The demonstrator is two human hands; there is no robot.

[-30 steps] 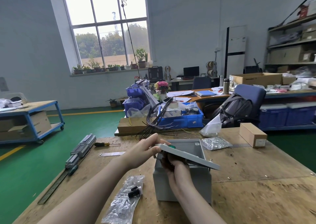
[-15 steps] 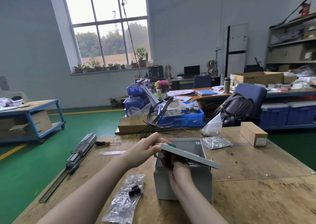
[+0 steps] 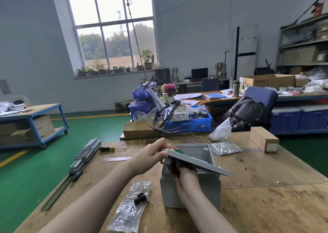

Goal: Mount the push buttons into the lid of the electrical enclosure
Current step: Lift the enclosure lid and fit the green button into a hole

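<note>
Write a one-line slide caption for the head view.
Left hand steadies the tilted grey lid over the open enclosure while the right hand works beneath it.

Matt grey lid, rough wooden table

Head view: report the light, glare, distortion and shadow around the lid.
Head view: daylight from the window blows the panes to white; wide-angle bends the walls and shelving outward; the tilted lid shades the right hand beneath it, hiding its grip; the left hand at the lid's edge is sharp.
</note>
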